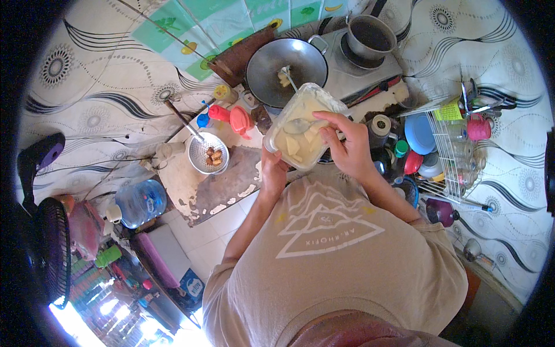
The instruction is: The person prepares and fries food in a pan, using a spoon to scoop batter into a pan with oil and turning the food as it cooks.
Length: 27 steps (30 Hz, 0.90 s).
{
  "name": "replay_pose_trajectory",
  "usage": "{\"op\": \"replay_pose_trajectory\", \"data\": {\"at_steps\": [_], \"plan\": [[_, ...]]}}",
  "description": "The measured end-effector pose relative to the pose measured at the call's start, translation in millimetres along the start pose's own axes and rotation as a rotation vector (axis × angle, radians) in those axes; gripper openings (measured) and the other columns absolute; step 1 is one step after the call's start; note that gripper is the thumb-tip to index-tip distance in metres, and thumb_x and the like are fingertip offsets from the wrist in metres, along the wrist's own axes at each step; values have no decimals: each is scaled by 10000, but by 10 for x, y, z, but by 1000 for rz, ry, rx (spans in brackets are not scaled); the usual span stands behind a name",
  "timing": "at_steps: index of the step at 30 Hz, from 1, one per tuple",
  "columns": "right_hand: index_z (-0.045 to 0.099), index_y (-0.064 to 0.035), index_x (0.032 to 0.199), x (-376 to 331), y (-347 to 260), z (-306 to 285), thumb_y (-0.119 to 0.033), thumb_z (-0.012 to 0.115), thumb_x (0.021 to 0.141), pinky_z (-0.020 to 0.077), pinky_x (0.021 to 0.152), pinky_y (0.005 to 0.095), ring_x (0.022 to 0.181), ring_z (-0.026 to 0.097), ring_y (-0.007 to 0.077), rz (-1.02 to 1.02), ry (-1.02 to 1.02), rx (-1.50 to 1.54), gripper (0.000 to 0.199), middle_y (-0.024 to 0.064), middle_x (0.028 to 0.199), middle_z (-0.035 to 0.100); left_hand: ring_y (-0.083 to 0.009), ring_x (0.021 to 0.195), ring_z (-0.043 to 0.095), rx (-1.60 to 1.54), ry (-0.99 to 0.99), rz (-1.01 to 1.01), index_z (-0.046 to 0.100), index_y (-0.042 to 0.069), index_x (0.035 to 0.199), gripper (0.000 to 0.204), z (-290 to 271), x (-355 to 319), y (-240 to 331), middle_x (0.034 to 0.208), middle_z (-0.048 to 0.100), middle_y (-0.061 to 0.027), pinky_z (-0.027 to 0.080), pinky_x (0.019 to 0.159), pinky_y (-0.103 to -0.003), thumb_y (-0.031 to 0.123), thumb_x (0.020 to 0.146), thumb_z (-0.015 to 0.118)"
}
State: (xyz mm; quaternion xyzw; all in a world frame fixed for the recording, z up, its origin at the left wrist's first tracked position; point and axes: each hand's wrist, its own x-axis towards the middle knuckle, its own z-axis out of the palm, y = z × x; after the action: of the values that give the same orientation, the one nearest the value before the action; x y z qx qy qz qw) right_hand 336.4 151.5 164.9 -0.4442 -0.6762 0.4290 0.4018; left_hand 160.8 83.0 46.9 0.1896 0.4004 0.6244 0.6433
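Note:
My left hand (pixel 274 169) is closed on the near left edge of a white plastic tub (pixel 269 141), which is tilted so its pale yellow, creamy contents (pixel 296 146) show. Inside the tub lies the bowl of a metal spoon (pixel 296 126). Its handle runs right into the pinched thumb and forefinger of my right hand (pixel 351 147), over the tub's right side. Just beyond is a dark wok (pixel 312 61) holding a few pale yellowish lumps (pixel 284 78). A metal utensil handle (pixel 292 82) slants out of the wok and passes behind the tub.
A perforated ladle (pixel 198 157) with several brown pieces rests on a worn board at left. Red-capped bottles (pixel 218 113) stand between it and the wok. A dark pot (pixel 372 36) sits on the stove at right. Beside my right arm is a white dish rack (pixel 442 156).

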Motion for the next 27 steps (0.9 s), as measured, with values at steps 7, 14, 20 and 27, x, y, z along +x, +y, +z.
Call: {"op": "replay_pose_trajectory", "data": {"at_steps": [7,14,20,27], "plan": [[697,-33,977,-11,71,149,-22,700,794,504,596,270,654,667,186,-276,52,-44,183,116,814,699,-264,1237,503,10,7,-15,304,57,1408,708,-86,-73,113,1352,469,-128,460,981,-389,303,800,571],[646,12,826,-35,-32,353,11,683,790,465,560,276,591,614,202,-320,121,-53,52,101,720,655,-267,1234,506,13,-10,-26,303,62,1408,698,-238,-161,280,1363,459,-129,468,976,-406,305,810,570],[564,-3,705,-106,-34,582,-80,647,837,412,479,360,514,543,288,-344,150,-158,174,130,613,537,-257,1234,509,25,-31,-20,301,67,1408,707,-393,-218,417,1364,458,-121,484,958,-395,331,816,582],[544,0,654,-172,-128,884,-104,656,834,403,495,380,526,529,310,-187,36,-184,236,136,593,502,-256,1208,534,30,-50,-23,311,61,1397,724,-647,-267,526,1350,466,-132,530,897,-397,356,795,584]]}}
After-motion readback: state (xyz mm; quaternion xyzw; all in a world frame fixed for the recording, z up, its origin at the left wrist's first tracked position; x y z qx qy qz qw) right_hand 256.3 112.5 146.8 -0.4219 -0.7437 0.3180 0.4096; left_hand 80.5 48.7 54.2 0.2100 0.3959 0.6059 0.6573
